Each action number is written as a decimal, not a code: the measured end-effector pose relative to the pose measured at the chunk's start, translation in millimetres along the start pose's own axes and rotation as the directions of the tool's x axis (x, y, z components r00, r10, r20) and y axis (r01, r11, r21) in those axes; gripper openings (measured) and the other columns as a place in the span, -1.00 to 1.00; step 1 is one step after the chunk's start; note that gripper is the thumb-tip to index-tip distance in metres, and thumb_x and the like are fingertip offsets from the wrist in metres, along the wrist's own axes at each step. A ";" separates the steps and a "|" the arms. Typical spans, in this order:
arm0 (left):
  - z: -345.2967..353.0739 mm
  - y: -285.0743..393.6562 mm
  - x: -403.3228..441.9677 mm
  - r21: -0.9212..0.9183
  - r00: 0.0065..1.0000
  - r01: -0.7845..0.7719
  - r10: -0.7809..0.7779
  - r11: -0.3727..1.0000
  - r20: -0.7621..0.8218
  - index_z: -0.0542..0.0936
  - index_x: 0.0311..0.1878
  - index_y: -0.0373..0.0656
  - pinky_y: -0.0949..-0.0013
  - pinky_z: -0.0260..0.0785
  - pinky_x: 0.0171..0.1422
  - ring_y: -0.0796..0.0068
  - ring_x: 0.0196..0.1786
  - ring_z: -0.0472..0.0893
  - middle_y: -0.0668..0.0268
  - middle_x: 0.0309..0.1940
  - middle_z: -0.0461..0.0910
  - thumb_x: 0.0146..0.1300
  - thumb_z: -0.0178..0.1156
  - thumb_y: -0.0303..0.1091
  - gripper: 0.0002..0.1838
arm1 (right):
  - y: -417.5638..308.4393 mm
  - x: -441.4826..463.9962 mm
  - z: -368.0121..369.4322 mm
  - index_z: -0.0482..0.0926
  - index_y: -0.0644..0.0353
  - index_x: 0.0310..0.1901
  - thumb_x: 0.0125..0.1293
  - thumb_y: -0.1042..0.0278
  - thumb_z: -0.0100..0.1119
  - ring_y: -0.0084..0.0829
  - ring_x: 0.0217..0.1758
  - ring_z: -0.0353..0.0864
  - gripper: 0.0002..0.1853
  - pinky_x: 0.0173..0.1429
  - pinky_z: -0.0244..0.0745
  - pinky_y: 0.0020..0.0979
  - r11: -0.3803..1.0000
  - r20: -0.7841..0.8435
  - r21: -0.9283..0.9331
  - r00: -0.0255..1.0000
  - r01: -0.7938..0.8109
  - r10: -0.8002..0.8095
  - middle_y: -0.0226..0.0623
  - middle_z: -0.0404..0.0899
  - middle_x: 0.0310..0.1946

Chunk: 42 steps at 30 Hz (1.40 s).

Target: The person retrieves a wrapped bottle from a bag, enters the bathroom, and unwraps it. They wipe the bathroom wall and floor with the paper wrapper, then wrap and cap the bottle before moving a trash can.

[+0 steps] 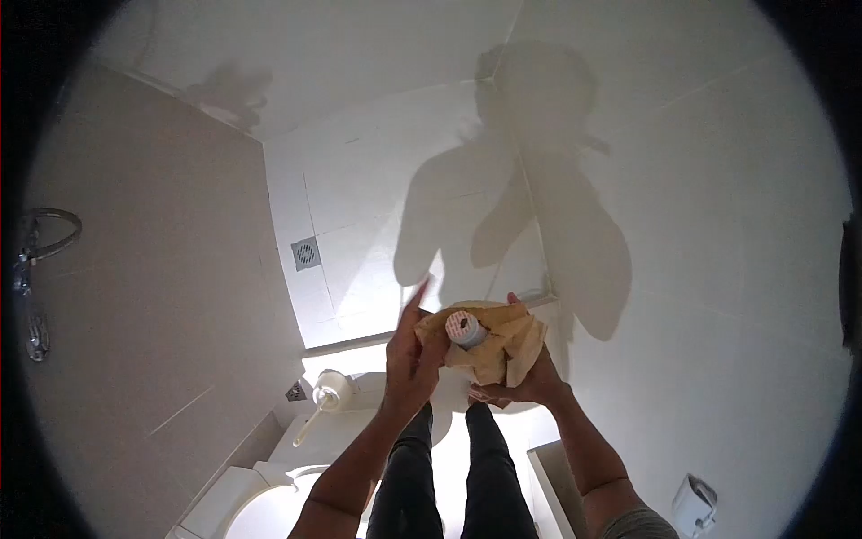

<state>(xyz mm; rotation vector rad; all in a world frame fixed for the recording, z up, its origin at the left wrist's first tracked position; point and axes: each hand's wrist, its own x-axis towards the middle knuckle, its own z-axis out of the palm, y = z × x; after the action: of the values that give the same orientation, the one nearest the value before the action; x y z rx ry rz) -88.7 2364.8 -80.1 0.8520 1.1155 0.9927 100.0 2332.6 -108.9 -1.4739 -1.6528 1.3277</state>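
In front of my body I hold a crumpled tan cloth (512,337), bunched between both hands. A small pale cylinder (463,327) pokes up from the middle of it, its round end facing me with faint reddish print and a dark spot. My left hand (415,364) grips the left side of the cloth beside the cylinder, its index finger stretched upward. Around the right side my right hand (532,377) is closed, with most of its fingers hidden behind the fabric. How far the cylinder extends inside the cloth is hidden.
A white toilet (260,508) stands at lower left, near a toilet brush in a round holder (332,391). A low sill crosses the floor ahead, with a floor drain (306,253) beyond. Shower fittings (25,260) hang on the left wall; a paper holder (694,506) is at lower right.
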 end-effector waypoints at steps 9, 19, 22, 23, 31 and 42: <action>-23.5 -46.5 48.0 0.222 0.954 0.142 -0.193 0.965 0.230 0.57 -0.05 -0.30 0.56 0.34 -0.24 0.62 -0.33 0.46 0.35 -0.39 0.44 0.16 0.07 -0.59 -0.73 | 51.0 30.0 4.3 0.07 0.07 0.32 -0.41 0.07 0.58 -0.21 0.26 0.30 0.18 0.35 0.18 -0.19 0.990 0.162 0.128 0.984 0.052 -0.073 -0.23 0.24 0.22; -10.1 -73.3 49.7 0.521 0.963 -0.248 0.267 0.817 0.039 0.53 -0.16 -0.26 0.42 0.54 -0.27 0.38 -0.16 0.61 0.17 -0.21 0.52 0.15 0.01 -0.70 -0.77 | 95.4 37.0 13.1 0.14 0.11 0.25 -0.44 0.03 0.60 -0.26 0.18 0.35 0.13 0.26 0.28 -0.25 0.943 0.274 0.183 0.936 -0.277 0.222 -0.27 0.28 0.12; -16.3 -76.4 54.3 0.416 0.972 -0.236 0.208 0.878 0.113 0.53 -0.21 -0.24 0.42 0.53 -0.29 0.40 -0.19 0.61 0.20 -0.17 0.52 0.15 0.09 -0.62 -0.85 | 91.8 43.6 10.0 0.16 0.13 0.23 -0.40 0.07 0.60 -0.27 0.17 0.35 0.08 0.25 0.30 -0.26 0.916 0.239 0.237 0.934 -0.323 0.267 -0.27 0.28 0.12; -17.5 -77.9 57.2 0.454 0.961 -0.274 0.225 0.848 0.158 0.53 -0.23 -0.21 0.42 0.52 -0.30 0.40 -0.21 0.62 0.22 -0.18 0.52 0.13 0.15 -0.57 -0.86 | 90.6 47.2 10.2 0.16 0.14 0.22 -0.37 0.11 0.60 -0.28 0.18 0.34 0.06 0.24 0.31 -0.27 0.901 0.230 0.264 0.930 -0.344 0.287 -0.27 0.26 0.13; -20.4 -117.5 27.8 0.688 0.923 -0.244 0.381 0.684 -0.051 0.54 -0.35 -0.13 0.40 0.51 -0.37 0.34 -0.26 0.62 0.26 -0.20 0.55 0.03 0.25 -0.55 -0.87 | 99.2 49.6 47.7 0.17 0.15 0.20 -0.29 0.25 0.58 -0.32 0.19 0.35 -0.02 0.26 0.32 -0.31 0.845 0.189 0.430 0.947 -0.317 0.260 -0.24 0.31 0.11; -29.4 -201.9 30.4 0.280 0.928 -0.007 0.111 0.960 -0.357 0.44 -0.12 -0.24 0.41 0.46 0.02 0.37 0.05 0.52 0.10 0.04 0.45 0.24 -0.04 -0.69 -0.80 | 156.6 87.5 72.2 0.27 0.10 0.15 -0.41 0.26 0.58 -0.35 0.18 0.31 -0.05 0.23 0.28 -0.34 0.935 0.259 0.267 0.952 -0.234 0.164 -0.30 0.28 0.13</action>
<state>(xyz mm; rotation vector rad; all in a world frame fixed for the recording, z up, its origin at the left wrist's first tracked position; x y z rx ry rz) -72.4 2327.5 -282.3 0.9473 1.5866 1.0937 77.8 2379.4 -295.2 -1.3749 -1.3866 1.8347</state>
